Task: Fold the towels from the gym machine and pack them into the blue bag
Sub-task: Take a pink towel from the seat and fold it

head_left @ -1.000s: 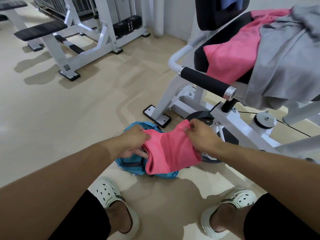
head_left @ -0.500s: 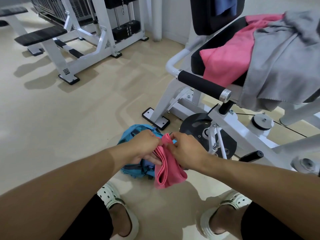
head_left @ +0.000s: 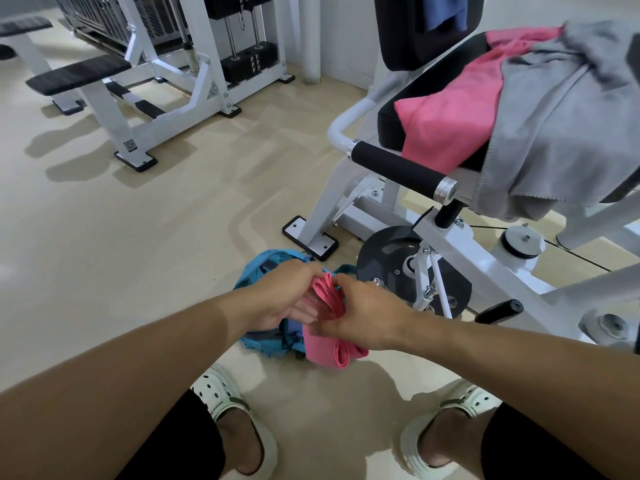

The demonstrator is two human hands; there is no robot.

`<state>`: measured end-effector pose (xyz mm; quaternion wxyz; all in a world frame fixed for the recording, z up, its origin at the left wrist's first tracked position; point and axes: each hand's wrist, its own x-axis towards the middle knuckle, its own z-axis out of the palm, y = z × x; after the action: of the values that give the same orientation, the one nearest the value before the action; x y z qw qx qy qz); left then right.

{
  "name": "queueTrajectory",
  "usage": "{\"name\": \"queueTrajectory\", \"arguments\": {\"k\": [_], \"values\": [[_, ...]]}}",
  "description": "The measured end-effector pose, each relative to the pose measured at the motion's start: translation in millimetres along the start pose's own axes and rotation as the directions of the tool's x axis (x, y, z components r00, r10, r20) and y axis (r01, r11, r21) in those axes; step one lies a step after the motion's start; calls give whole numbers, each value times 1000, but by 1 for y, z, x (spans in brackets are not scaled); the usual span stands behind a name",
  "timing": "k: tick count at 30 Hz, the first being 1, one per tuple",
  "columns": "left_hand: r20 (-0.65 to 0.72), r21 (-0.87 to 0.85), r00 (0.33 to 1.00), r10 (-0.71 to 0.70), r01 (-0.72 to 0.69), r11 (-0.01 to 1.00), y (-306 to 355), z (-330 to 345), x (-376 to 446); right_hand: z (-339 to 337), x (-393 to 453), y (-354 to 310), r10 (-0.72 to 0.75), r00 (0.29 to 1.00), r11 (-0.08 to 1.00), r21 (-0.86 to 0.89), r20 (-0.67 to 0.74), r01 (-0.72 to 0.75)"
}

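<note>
Change: pink towel [head_left: 330, 351], spread a second ago, now folded narrow.
Fingers: left hand [head_left: 287, 299] and right hand [head_left: 367, 313] both pinch it.
Next: likely into the blue bag [head_left: 263, 271].

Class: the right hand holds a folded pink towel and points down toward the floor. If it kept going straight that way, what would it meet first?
Probably the blue bag on the floor, just beneath the right hand and its pink towel; depth is uncertain.

Soft matt pink cloth towel [head_left: 320, 351]; glossy white metal machine frame [head_left: 460, 247] (foam-padded handle [head_left: 394, 166]).
</note>
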<state>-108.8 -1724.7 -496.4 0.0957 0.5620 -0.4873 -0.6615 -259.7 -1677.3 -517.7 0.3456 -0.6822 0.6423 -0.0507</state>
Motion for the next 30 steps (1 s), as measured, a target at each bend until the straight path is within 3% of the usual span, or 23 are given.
{"name": "queueTrajectory", "arguments": {"k": [5, 7, 9, 11, 14, 21, 30], "values": [[-28, -24, 1000, -12, 12, 1000, 5, -8, 1, 0, 11, 13, -44, 998, 999, 22, -49, 45], [-110, 154, 993, 38, -21, 988, 4, -16, 3, -4, 14, 15, -67, 997, 995, 71, -49, 71], [-154, 411, 981, 121, -48, 910, 2, -28, 7, -11, 15, 16, -115, 993, 986, 115, -29, 117], [-48, 511, 993, 111, -71, 857, -1, -39, 7, -19, 16, 16, -178, 984, 970, 170, 3, 175], [157, 465, 988, 10, -82, 882, -8, -50, 7, -30, 18, 20, -257, 965, 936, 259, 45, 238], [231, 346, 972, -38, -45, 937, -6, -48, 4, -38, 22, 28, -219, 952, 918, 376, 212, 127], [331, 153, 939, -93, 44, 987, -8, -44, 6, -30, 24, 31, -210, 942, 900, 428, 261, 82]]}}
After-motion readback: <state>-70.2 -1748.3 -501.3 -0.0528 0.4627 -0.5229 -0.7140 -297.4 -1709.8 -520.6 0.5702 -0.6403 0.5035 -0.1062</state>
